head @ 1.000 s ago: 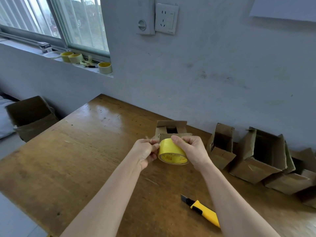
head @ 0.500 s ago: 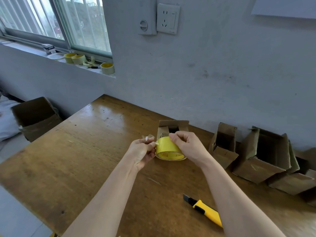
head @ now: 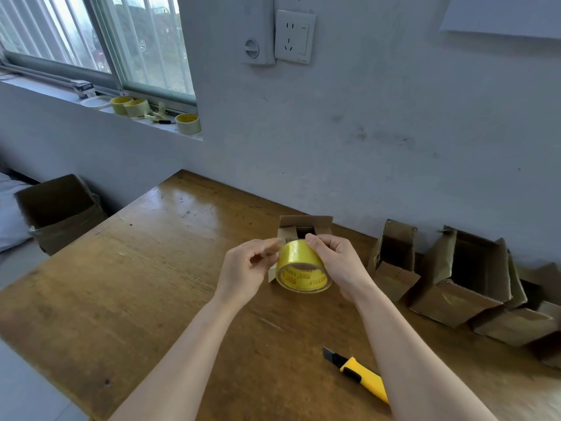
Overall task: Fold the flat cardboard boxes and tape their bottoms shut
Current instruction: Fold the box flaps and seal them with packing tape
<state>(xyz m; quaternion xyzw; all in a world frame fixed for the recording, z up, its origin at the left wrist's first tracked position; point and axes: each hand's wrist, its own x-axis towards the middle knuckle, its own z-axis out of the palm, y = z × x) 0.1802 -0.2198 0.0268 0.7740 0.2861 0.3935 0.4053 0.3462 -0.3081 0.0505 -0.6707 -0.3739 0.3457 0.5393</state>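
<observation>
on the glossy scratched wooden table [head: 136, 284], a yellow plastic utility knife [head: 361, 375] lies nearest, beyond it the right hand [head: 337, 262] grips a shiny yellow tape roll [head: 300, 268], the left hand [head: 246, 271] blurred at its rim, grip unclear, just before a small open-flapped brown cardboard box [head: 303, 223].

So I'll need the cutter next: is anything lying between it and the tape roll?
No. In the head view only bare table shows between the yellow cutter and the tape roll, which the right hand holds.
</observation>
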